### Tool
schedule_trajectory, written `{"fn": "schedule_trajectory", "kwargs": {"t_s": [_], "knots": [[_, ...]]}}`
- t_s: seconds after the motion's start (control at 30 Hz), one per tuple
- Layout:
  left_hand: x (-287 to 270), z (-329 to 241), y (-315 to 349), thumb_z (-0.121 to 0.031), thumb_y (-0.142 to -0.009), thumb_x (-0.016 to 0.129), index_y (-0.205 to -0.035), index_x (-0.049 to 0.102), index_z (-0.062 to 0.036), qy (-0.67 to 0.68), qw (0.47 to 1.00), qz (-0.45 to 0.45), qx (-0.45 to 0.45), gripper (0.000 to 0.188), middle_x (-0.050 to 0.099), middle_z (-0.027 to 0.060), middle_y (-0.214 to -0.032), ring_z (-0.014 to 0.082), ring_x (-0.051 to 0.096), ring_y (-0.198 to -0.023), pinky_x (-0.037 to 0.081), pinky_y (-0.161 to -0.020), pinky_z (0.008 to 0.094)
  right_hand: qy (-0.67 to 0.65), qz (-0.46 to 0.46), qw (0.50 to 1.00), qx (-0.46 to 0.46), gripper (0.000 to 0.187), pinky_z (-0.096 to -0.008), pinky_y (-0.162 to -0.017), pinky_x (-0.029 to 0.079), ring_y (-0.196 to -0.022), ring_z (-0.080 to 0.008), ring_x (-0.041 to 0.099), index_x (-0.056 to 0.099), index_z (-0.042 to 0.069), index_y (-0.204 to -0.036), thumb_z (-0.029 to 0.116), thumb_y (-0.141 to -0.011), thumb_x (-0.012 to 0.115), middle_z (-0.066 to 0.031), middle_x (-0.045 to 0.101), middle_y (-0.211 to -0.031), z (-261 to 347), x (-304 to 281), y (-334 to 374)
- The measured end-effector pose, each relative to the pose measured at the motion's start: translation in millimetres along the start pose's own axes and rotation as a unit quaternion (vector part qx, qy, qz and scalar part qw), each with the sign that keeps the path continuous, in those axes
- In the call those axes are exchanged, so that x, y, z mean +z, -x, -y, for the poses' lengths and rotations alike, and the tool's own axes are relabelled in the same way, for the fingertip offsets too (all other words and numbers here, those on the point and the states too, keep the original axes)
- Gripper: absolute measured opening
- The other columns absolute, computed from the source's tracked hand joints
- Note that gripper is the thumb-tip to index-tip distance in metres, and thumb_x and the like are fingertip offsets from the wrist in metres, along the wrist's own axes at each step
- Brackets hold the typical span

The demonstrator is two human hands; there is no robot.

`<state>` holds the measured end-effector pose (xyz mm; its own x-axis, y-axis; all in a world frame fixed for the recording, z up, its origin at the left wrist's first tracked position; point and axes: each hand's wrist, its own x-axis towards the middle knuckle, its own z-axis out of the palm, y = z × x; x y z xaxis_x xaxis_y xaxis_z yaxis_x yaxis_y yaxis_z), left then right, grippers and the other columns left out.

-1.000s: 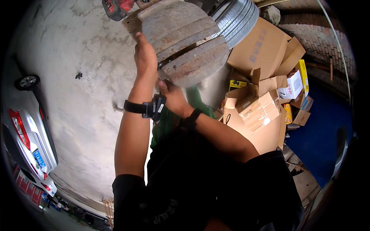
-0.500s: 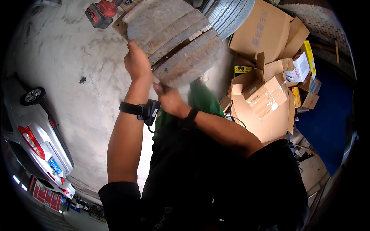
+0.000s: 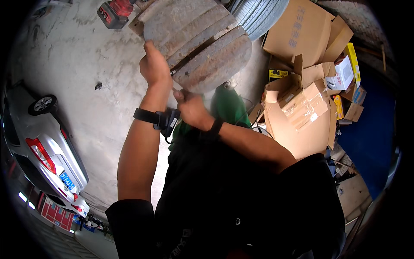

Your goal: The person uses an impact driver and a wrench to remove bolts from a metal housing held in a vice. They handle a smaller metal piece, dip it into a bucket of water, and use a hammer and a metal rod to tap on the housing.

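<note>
A rusty grey metal shell (image 3: 189,30), rounded and ribbed like a muffler, with a long dark slot across it, lies tilted in front of me. My left hand (image 3: 154,64) grips its left edge, thumb pointing up along the side and the other fingers hidden beneath. Just below the shell's near edge, my right hand (image 3: 193,108) is closed with its thumb up. What it holds, if anything, is hidden. A short metal stub (image 3: 229,84) shows under the shell near the green cloth (image 3: 230,105) over my legs.
At the upper left lies a red cordless tool with a black battery (image 3: 113,16). Ribbed silver metal (image 3: 258,17) stands beyond the shell. Open cardboard boxes (image 3: 302,108) crowd the right, beside a blue surface (image 3: 364,146). A silver car (image 3: 51,151) is parked at the left.
The shell has shifted slightly, and more of its near face shows. Both hands keep nearly the same places. The surroundings have slid a little to the right in the picture.
</note>
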<state>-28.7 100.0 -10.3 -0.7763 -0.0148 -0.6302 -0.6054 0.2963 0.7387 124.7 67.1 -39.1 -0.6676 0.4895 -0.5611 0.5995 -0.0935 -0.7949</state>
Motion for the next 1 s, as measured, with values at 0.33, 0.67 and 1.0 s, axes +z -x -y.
{"fn": "schedule_trajectory", "kwargs": {"t_s": [0.33, 0.67, 1.0], "knots": [[3, -5, 8, -0.049, -0.086, 0.057, -0.127, 0.055, 0.0132, 0.023, 1.0, -0.004, 0.001, 0.075, 0.06, 0.018, -0.124, 0.0272, 0.059, -0.106, 0.047, -0.093, 0.0395, 0.032, 0.018, 0.998, 0.044, 0.046, -0.054, -0.086, 0.048, -0.095, -0.0516, 0.06, 0.065, -0.004, -0.097, 0.035, -0.104, 0.042, -0.0334, 0.065, -0.091, 12, -5, 3], [3, -3, 3, -0.05, -0.085, 0.057, -0.124, 0.057, 0.0148, 0.042, 0.999, -0.012, -0.014, 0.075, 0.062, 0.0178, -0.12, 0.0256, 0.058, -0.105, 0.047, -0.09, 0.0391, 0.008, 0.0, 0.998, 0.061, 0.047, -0.0547, -0.084, 0.048, -0.094, -0.0527, 0.06, 0.065, -0.005, -0.093, 0.036, -0.103, 0.044, -0.0341, 0.065, -0.09, 16, -4, 5], [2, -3, 3, -0.054, -0.087, 0.055, -0.105, 0.064, 0.0149, 0.023, 0.999, -0.021, -0.012, 0.071, 0.066, 0.0173, -0.108, 0.024, 0.059, -0.094, 0.047, -0.085, 0.0394, 0.117, 0.004, 0.992, -0.042, 0.05, -0.0546, -0.084, 0.047, -0.092, -0.0515, 0.06, 0.063, -0.005, -0.09, 0.037, -0.105, 0.04, -0.0327, 0.065, -0.09, -16, 16, 3]]}}
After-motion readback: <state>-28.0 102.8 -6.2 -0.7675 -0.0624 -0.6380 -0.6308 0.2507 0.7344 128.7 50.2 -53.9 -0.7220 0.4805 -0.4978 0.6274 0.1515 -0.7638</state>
